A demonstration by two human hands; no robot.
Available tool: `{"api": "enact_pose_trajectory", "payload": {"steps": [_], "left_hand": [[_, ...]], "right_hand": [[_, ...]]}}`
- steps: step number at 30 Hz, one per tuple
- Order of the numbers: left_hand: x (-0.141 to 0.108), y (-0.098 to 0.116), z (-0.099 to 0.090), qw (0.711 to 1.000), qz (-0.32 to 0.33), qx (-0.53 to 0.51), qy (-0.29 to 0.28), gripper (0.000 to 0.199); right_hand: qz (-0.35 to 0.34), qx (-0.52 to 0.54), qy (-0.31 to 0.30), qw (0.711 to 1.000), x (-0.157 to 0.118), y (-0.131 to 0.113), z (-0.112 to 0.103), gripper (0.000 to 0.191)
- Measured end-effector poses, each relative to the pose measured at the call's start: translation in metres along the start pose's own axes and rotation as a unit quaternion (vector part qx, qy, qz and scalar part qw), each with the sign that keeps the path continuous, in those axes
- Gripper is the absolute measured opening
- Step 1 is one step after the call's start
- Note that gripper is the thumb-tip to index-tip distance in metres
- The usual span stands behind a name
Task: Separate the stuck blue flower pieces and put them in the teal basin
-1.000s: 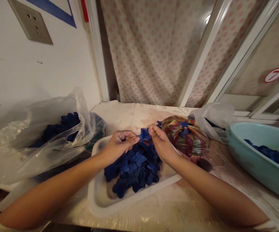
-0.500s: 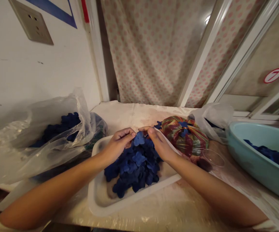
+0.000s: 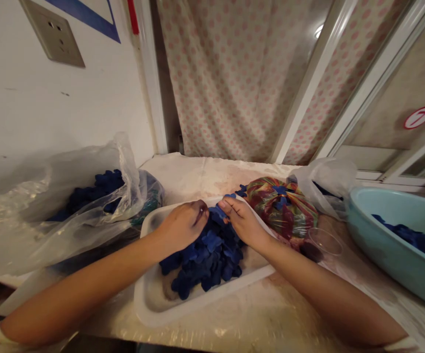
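Over the back part of a white tray (image 3: pixel 149 318), both hands meet above a heap of dark blue flower-shaped pieces (image 3: pixel 207 260). My left hand (image 3: pixel 188 223) is closed, its knuckles turned up and its fingertips at the left edge of a blue flower piece (image 3: pixel 217 213); whether it grips anything is hidden. My right hand (image 3: pixel 239 218) pinches that piece between thumb and fingers. The heap lies in the tray just below the hands.
Clear plastic bags (image 3: pixel 61 196) with blue pieces lie at the left. Behind the tray on the right sits a red-green bundle (image 3: pixel 284 211), beside a clear round lid (image 3: pixel 325 241). A light blue basin (image 3: pixel 392 255) holds blue material at the far right.
My left hand has turned, so its knuckles now face up. My right fingers have closed on the blue piece, which has moved slightly right and down. The view has shifted slightly.
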State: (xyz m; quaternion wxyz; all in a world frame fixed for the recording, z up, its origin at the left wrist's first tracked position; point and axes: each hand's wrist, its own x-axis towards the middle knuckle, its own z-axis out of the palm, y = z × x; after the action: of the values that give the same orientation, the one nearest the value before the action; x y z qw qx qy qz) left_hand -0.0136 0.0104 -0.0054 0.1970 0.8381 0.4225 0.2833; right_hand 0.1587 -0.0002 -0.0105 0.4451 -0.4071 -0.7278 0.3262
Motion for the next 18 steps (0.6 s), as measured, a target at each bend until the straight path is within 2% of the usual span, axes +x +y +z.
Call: {"api": "enact_pose_trajectory", "payload": {"steps": [1,3,6,10,13,16,18], "left_hand": [[-0.002,-0.001,0.001,0.997,0.019,0.078,-0.021,0.019],[-0.005,-0.003,0.003,0.981,0.037,0.17,-0.081,0.025],[-0.008,-0.012,0.006,0.976,0.031,0.177,-0.122,0.034],[-0.006,-0.03,0.01,0.983,0.021,0.152,-0.101,0.025],[-0.005,-0.04,0.012,0.99,0.019,0.12,-0.068,0.021],[-0.005,-0.037,0.011,0.998,0.016,0.063,-0.025,0.024],[-0.004,-0.029,0.008,0.999,0.002,-0.039,0.018,0.023]], "right_hand": [[0.002,-0.001,0.015,1.0,0.001,0.001,-0.001,0.042],[0.01,-0.009,0.029,0.999,0.004,0.002,-0.002,0.047],[0.032,-0.03,0.022,0.999,0.007,0.004,-0.003,0.05],[0.034,-0.054,0.004,0.998,0.009,0.004,-0.002,0.038],[0.02,-0.068,0.025,0.997,0.009,0.006,-0.002,0.026],[0.014,-0.073,0.026,0.997,0.008,0.008,-0.002,0.025],[0.021,-0.078,0.009,0.997,0.007,0.009,-0.001,0.026]]}}
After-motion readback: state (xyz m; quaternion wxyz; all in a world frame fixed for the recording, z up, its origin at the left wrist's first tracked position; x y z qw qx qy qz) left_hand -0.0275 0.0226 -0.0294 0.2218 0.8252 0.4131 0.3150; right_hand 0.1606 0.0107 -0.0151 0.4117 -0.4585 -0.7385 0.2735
